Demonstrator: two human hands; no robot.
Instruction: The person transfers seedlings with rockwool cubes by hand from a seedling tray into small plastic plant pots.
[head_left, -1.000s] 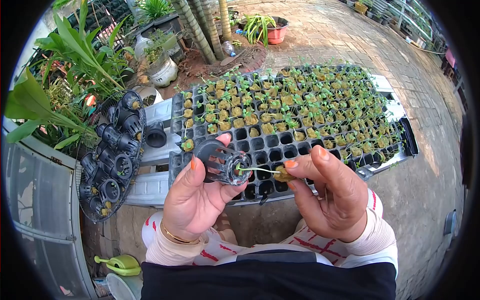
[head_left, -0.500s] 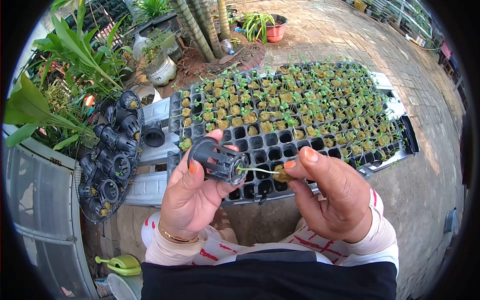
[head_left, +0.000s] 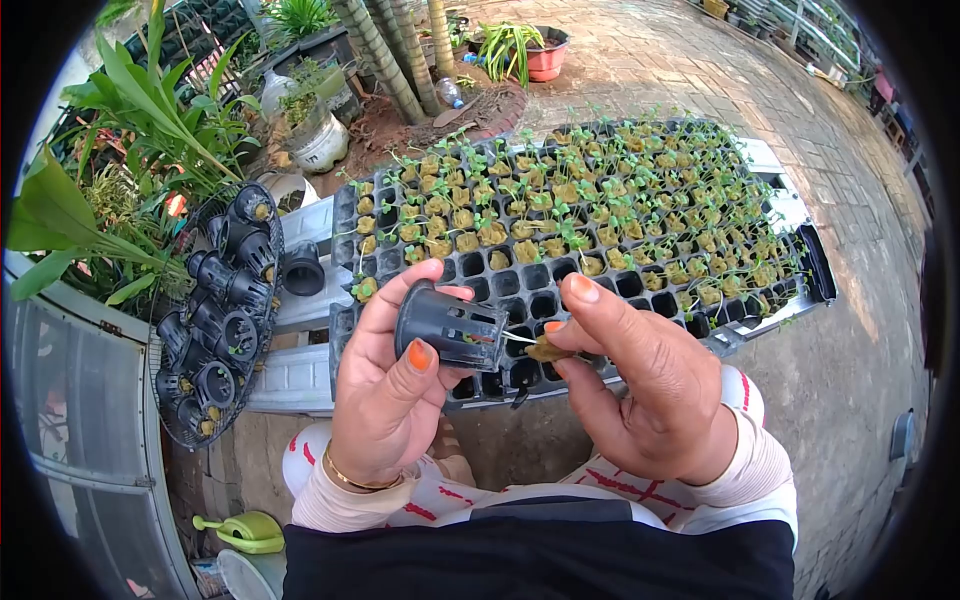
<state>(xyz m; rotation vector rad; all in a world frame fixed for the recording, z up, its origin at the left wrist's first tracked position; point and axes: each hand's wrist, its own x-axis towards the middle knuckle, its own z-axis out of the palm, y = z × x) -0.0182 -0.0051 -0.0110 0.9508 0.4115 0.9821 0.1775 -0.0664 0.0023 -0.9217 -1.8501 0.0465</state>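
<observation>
My left hand (head_left: 385,390) is closed around a black net pot (head_left: 455,325), which lies tilted on its side with its slotted base toward the right. Pinched between the thumb and fingers of my right hand (head_left: 650,385) is a seedling plug (head_left: 545,350), a brownish clump at the root end of a seedling. Its pale stem (head_left: 517,337) runs into the base of the pot, and the leafy end is mostly hidden inside. Beneath both hands is a black seedling tray (head_left: 510,285) with many plugs and sprouts; several cells near me hold no plug.
At left, a black basket (head_left: 268,335) holds several net pots, some with plugs. One loose net pot (head_left: 302,270) lies on the white slatted bench (head_left: 290,378). A green watering can (head_left: 250,532) stands at lower left. Potted plants and trunks (head_left: 385,60) rise behind.
My right hand has moved left, bringing the plug closer to the pot's base. More of the stem is inside the pot, which has turned to show its side.
</observation>
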